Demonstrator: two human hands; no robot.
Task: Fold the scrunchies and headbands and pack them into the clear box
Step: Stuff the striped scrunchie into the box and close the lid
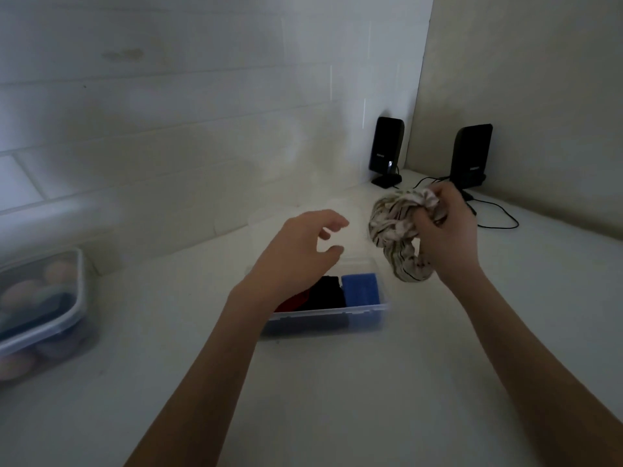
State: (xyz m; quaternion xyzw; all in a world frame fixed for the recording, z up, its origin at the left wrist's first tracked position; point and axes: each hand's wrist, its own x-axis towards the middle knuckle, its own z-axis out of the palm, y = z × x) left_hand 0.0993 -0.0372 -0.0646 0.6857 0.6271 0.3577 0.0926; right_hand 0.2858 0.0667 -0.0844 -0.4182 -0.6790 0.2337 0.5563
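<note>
Right hand point(445, 227) grips striped scrunchie point(396, 237) in air, just right of clear box point(323, 315) on bench point(337, 382). Left hand point(300, 251) relaxed, empty, hovering over box, nearer it.

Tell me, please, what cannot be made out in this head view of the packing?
- Clear box: its left part is hidden behind the left hand.
- Red item: mostly covered by that wrist; type unclear.
- Striped scrunchie: its top is bunched inside the right hand.
- Lidded container: cut off by the left edge, contents blurred.
- Speaker lettering: too small.
</note>
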